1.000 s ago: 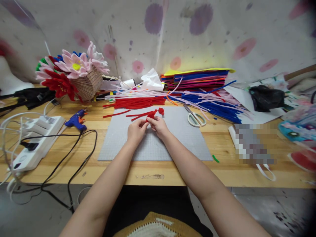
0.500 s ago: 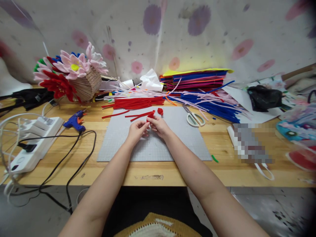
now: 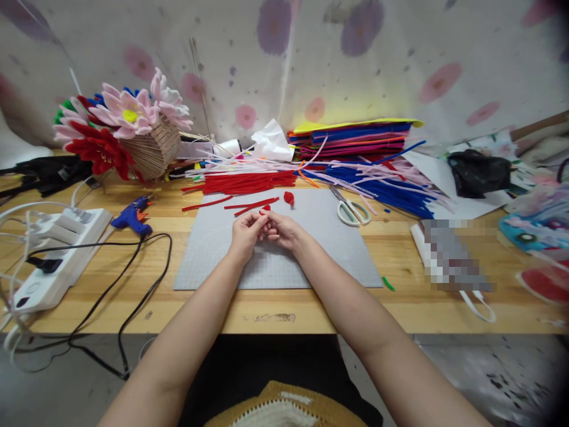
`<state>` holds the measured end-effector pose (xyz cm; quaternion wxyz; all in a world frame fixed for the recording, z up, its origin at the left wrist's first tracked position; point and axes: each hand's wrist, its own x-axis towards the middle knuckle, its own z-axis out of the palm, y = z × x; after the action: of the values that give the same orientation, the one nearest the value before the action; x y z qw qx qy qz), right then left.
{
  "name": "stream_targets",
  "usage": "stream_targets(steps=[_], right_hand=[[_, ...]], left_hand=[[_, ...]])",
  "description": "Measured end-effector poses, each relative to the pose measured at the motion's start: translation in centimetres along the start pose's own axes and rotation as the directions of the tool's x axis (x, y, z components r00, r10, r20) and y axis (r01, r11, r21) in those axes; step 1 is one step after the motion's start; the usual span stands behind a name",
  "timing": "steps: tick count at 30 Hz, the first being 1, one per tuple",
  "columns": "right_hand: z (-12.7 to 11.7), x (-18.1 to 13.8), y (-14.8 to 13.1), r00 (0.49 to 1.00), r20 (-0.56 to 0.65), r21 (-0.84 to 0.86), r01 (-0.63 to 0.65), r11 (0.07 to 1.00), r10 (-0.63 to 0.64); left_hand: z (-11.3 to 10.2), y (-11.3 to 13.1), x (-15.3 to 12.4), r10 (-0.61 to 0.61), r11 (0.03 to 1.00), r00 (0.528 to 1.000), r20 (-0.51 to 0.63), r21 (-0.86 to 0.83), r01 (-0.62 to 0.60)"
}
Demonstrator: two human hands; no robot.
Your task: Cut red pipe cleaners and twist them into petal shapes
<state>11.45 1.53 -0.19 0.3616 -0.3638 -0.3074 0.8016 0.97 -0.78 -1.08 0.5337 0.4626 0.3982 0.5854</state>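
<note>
Head view: my left grip [image 3: 246,234] and right grip [image 3: 284,230] meet at the fingertips, pinched together on a small red piece [image 3: 265,208]. It peeks out at twelve o'clock, midway between both, neither clearly nearer; fingers cover most of it, so I cannot tell its long axis. Just beyond, at ten, cut red strips [image 3: 258,204] run roughly nine to three, tipped slightly toward two. At two, a red bud [image 3: 288,197] sits nearer my right, on the grey mat [image 3: 329,261]. Farther out, scissors [image 3: 349,212] lie at three, bundled red stems [image 3: 249,182] at eleven.
</note>
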Motion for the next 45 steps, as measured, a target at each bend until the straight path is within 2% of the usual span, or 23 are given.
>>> stream_targets(steps=[4, 7, 10, 12, 16, 19, 21, 24, 28, 30, 33, 37, 41, 45], right_hand=[[0.3, 0.2, 0.2, 0.999, 0.029, 0.028, -0.016, 0.999, 0.016], [0.2, 0.2, 0.0, 0.999, 0.042, 0.014, 0.011, 1.000, -0.012], [-0.4, 0.1, -0.5, 0.997, -0.044, -0.014, 0.064, 0.998, -0.065], [-1.1, -0.1, -0.9, 0.988, -0.110, -0.067, 0.105, 0.992, -0.112], [-2.1, -0.1, -1.2, 0.981, -0.110, -0.206, 0.137, 0.969, -0.162], [-2.2, 0.0, -1.0, 0.977, -0.130, -0.186, 0.145, 0.972, -0.171], [-2.1, 0.0, -0.8, 0.980, -0.115, -0.167, 0.141, 0.976, -0.161], [-1.9, -0.2, -0.7, 0.992, 0.014, -0.194, 0.128, 0.972, -0.128], [-1.8, -0.5, -0.3, 0.978, 0.168, -0.321, 0.175, 0.931, -0.126], [-1.6, -0.5, 0.0, 0.966, 0.191, -0.399, 0.236, 0.886, -0.172], [-1.1, -0.6, 0.3, 0.949, 0.227, -0.482, 0.303, 0.822, -0.217], [-0.9, -0.7, 0.3, 0.940, 0.277, -0.465, 0.315, 0.828, -0.202], [-1.1, -0.6, 0.4, 0.940, 0.236, -0.447, 0.331, 0.831, -0.248], [-0.6, -0.5, 0.7, 0.902, 0.166, -0.471, 0.428, 0.771, -0.400]], left_hand=[[0.1, -0.2, 0.3, -0.005, 0.999, 1.000, 0.000, -0.046, 0.005], [-0.4, 0.0, 0.7, -0.053, 0.995, 0.998, 0.042, -0.078, 0.056], [-1.3, 0.4, 1.3, -0.148, 0.986, 0.983, 0.109, -0.064, 0.156], [-2.1, 0.6, 1.6, -0.180, 0.984, 0.970, 0.165, 0.020, 0.179], [-3.1, 0.5, 2.2, -0.190, 0.982, 0.963, 0.192, 0.021, 0.190], [-3.0, 0.3, 2.5, -0.188, 0.981, 0.974, 0.129, -0.019, 0.192], [-2.8, 0.3, 2.5, -0.130, 0.991, 0.990, 0.054, 0.036, 0.128], [-2.8, 0.4, 2.5, -0.014, 0.991, 0.997, -0.073, 0.135, 0.023], [-3.0, 0.4, 2.4, -0.045, 0.991, 0.987, -0.155, 0.119, 0.064], [-3.0, 0.5, 2.2, -0.106, 0.985, 0.987, -0.117, 0.123, 0.120], [-2.6, 0.9, 1.9, -0.253, 0.959, 0.967, 0.020, 0.135, 0.248], [-2.4, 1.6, 1.6, -0.362, 0.932, 0.924, 0.126, 0.028, 0.361], [-2.6, 1.9, 1.9, -0.397, 0.904, 0.901, 0.176, -0.096, 0.417], [-2.6, 1.7, 2.3, -0.491, 0.836, 0.844, 0.218, -0.153, 0.526]])
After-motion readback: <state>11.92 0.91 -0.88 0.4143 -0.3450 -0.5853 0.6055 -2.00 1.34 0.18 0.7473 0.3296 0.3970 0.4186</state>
